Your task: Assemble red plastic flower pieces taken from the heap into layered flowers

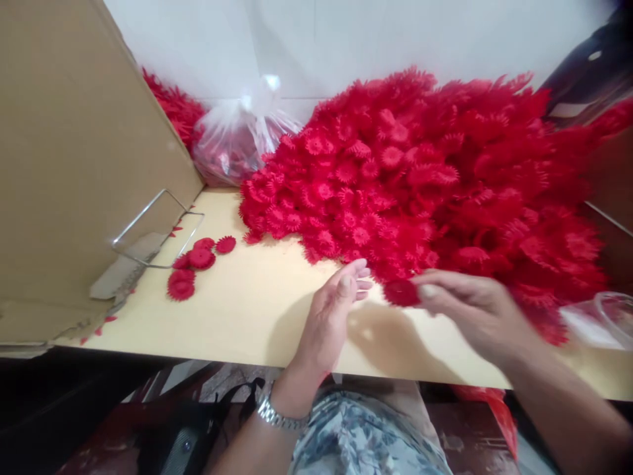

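Between the thumb and fingers of my right hand (465, 303) is a red toothed-edge disc (400, 292), held over the front edge of a big heap of red flower-like pieces (395, 171). My left hand (333, 303) is a short way to the left of that disc, not touching it. Its palm is turned inward, with the fingers stretched out and nothing in them. Several similar red discs (200, 257) lie in a small loose group on the left of the pale tabletop (247, 310).
A cardboard box wall (74, 165) stands at the left with a bent wire frame (148, 264) against it. Behind, a tied clear plastic bag (235, 142) rests by the white wall (208, 39). A clear container (613, 313) sits at the right edge.
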Available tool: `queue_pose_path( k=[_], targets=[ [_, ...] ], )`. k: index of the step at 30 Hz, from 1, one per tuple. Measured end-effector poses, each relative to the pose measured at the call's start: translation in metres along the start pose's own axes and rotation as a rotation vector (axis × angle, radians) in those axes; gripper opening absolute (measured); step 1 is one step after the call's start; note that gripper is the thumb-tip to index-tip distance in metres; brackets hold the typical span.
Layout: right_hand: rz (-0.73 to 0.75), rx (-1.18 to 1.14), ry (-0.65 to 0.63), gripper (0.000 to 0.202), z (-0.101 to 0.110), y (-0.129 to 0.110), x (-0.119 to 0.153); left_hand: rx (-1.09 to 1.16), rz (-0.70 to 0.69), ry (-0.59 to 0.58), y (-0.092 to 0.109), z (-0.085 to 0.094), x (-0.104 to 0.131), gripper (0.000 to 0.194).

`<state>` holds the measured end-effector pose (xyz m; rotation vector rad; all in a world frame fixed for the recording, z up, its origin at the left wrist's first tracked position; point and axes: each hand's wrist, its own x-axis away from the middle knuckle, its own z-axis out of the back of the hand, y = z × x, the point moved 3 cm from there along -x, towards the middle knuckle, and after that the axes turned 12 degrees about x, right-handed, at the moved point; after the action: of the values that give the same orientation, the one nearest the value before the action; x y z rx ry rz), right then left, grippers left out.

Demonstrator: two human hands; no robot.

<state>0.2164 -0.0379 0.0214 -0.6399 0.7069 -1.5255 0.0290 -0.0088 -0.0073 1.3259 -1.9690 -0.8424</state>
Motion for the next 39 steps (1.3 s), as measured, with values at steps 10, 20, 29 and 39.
queue_pose_path(
  k=[10,20,29,39],
  targets=[
    [0.313,0.24,0.038,0.025,-0.049,-0.035,-0.026,0.369,0.044,0.12,0.008,0.016,-0.005,0.021],
    [0.431,0.28,-0.015,0.026,-0.049,-0.036,-0.022,0.191,-0.11,0.399,0.015,0.025,-0.015,0.054],
    [0.407,0.008,0.132,0.039,-0.067,-0.066,-0.054,0.127,-0.271,0.277,0.008,0.003,-0.018,0.037],
    [0.402,-0.161,-0.018,0.057,-0.122,-0.082,-0.026,0.369,-0.144,0.202,0.029,-0.005,-0.023,0.049]
  ],
)
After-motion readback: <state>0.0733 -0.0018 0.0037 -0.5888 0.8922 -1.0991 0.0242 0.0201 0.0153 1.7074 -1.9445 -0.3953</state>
